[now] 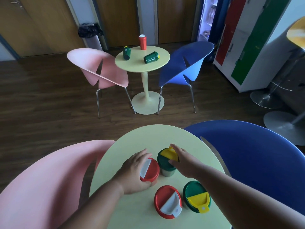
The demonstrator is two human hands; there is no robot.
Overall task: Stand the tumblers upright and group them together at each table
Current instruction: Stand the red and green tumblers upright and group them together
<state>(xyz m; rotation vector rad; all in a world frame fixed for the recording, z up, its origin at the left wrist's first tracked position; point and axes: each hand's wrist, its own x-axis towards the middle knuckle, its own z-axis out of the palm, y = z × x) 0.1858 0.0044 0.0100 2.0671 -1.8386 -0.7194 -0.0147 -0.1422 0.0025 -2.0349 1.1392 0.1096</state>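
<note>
My left hand (134,171) curls round the red tumbler (149,170) and my right hand (183,160) clasps the green tumbler (166,162), both upright with long axes vertical on the near surface (148,134). Sliding them together too fast could knock one over. On the far surface (132,65) two tumblers are not upright.
</note>
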